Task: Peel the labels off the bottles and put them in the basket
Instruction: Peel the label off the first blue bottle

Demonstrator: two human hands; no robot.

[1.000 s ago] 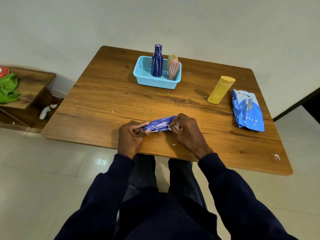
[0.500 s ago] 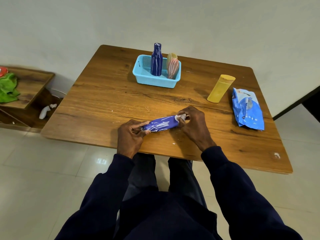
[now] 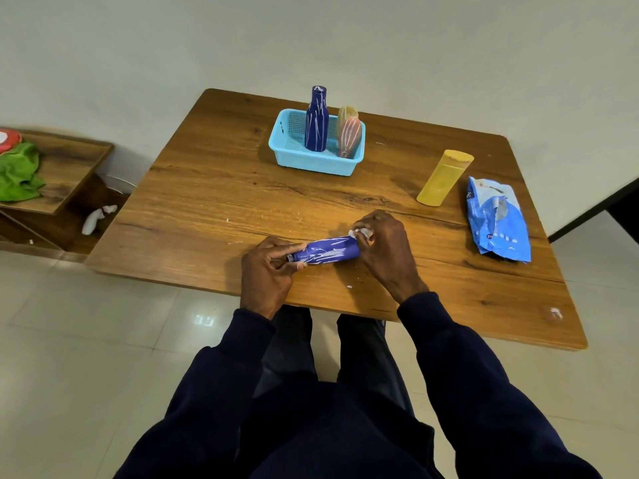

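A blue bottle (image 3: 328, 252) with white scrape marks lies on its side near the front edge of the wooden table (image 3: 214, 188). My left hand (image 3: 268, 271) grips its neck end. My right hand (image 3: 383, 247) is at the bottle's base and pinches a white scrap of peeled label (image 3: 359, 232). At the back of the table a light blue basket (image 3: 287, 150) holds an upright dark blue bottle (image 3: 316, 121) and a pink and tan bottle (image 3: 349, 133).
A yellow bottle (image 3: 444, 178) stands at the right, beside a crumpled blue packet (image 3: 496, 219). Small white label bits lie on the wood near my hands. A low shelf (image 3: 65, 174) with a green cloth (image 3: 17, 172) is off to the left.
My right hand has moved from the bottle's middle toward its base, away from me, pulling a white scrap of label. The bottle has turned slightly; my left hand stays on the neck.
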